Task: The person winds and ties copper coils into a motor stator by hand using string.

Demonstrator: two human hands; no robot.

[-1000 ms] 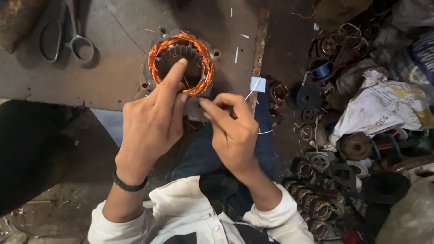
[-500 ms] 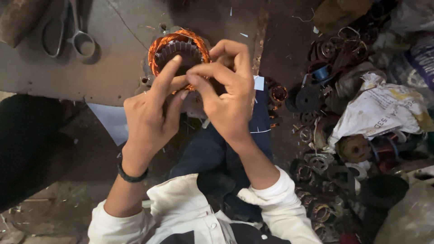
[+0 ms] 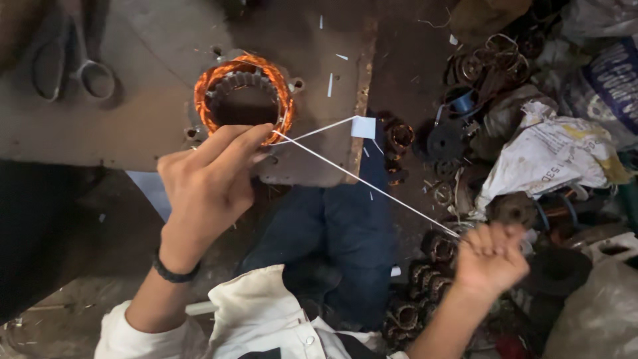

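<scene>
Now the left hand (image 3: 209,189) pinches the copper winding (image 3: 242,100) of the stator on the far table (image 3: 133,80), while the right hand (image 3: 490,259), fisted, pulls a white lacing thread (image 3: 365,184) taut to the near right; how much lacing remains, I cannot tell.

Scissors (image 3: 83,63) lie on the bench (image 3: 153,100) at ten o'clock, while a crumpled white sack (image 3: 551,156) and a pile of old copper-wound coils (image 3: 425,279) sit from three to five o'clock.
</scene>
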